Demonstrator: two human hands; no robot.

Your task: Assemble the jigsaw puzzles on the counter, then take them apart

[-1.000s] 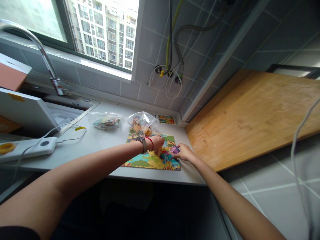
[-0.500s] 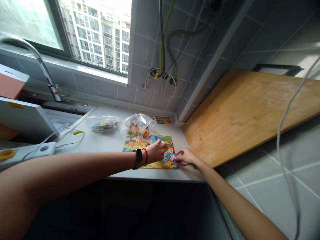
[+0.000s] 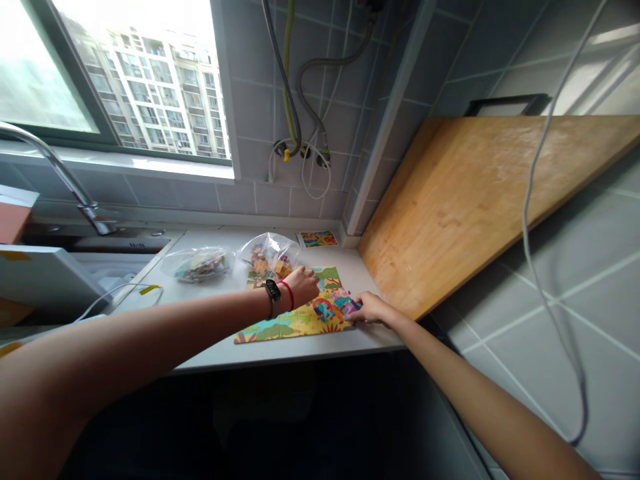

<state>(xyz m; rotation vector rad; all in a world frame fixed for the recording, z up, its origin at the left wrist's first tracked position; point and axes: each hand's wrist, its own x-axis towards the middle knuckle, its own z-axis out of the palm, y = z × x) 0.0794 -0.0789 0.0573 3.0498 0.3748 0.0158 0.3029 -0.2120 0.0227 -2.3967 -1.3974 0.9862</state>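
Observation:
A colourful puzzle board (image 3: pixel 280 327) lies on the white counter. My left hand (image 3: pixel 303 287), with a watch and a red band at the wrist, is over the middle of the board beside an open clear bag of pieces (image 3: pixel 267 257); its fingers are curled and what they hold, if anything, is hidden. At the board's right edge my right hand (image 3: pixel 369 309) grips a purple puzzle piece (image 3: pixel 352 308). Bright teal, orange and pink pieces (image 3: pixel 331 307) lie on the board to its left.
Another clear bag of pieces (image 3: pixel 203 265) lies left, a small picture card (image 3: pixel 317 239) at the back. A wooden board (image 3: pixel 490 200) leans at the right behind a hanging cable (image 3: pixel 530 193). The sink's faucet (image 3: pixel 75 180) stands left.
The view has shifted, moving most of the scene leftward. More of the colourful pieces shows between my hands. My left hand has drawn slightly away from my right hand, towards the open bag.

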